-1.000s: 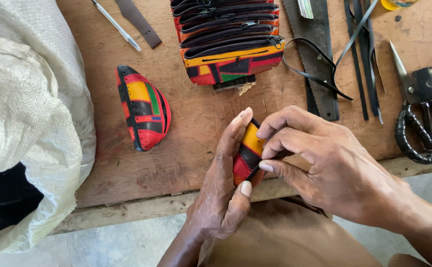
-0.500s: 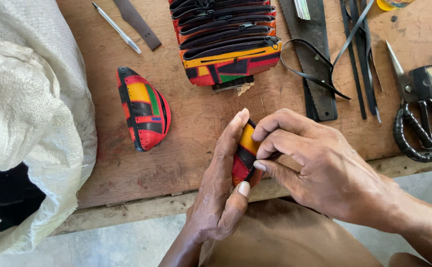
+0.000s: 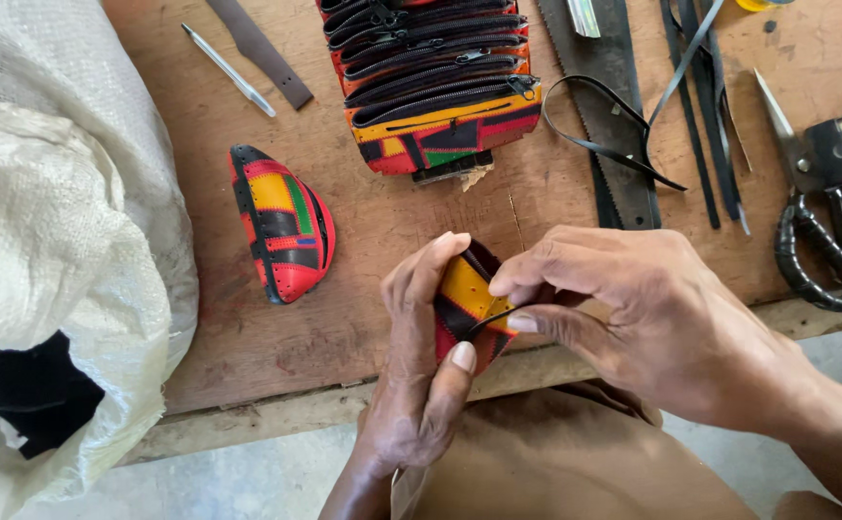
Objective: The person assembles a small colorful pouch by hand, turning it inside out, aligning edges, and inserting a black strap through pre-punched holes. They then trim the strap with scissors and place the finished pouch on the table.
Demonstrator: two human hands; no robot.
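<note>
A small patchwork pouch (image 3: pixel 467 306) in yellow, red and black is held upright just over the near edge of the wooden workbench (image 3: pixel 363 289), clasped between both hands. It is gripped by the left hand (image 3: pixel 419 356), whose fingers are wrapped up its left side while the thumb is pressed against its lower front. A thin black strip (image 3: pixel 486 320) running across the face of the pouch is pinched between the thumb and forefinger of the right hand (image 3: pixel 652 318), whose other fingers are curled closed above the pouch; both hands are thus closed, the left on the pouch and the right on the strip. To the left, apart from the hands, a second patchwork piece (image 3: pixel 283 223) with a rounded, pointed shape is laid flat on the bench. Farther back, a stack of zippered pouches (image 3: pixel 435 82) in the same colours is set with its black zips showing. To the right of the stack a saw blade (image 3: pixel 614 144) and several loose black strips (image 3: pixel 700 116) are laid, and large black-handled shears (image 3: pixel 816 212) are seen at the right edge. A metal tool (image 3: pixel 228 69) and a dark flat strip (image 3: pixel 262 53) are placed at the back left. The left of the bench is covered by a white woven sack (image 3: pixel 65 241).
</note>
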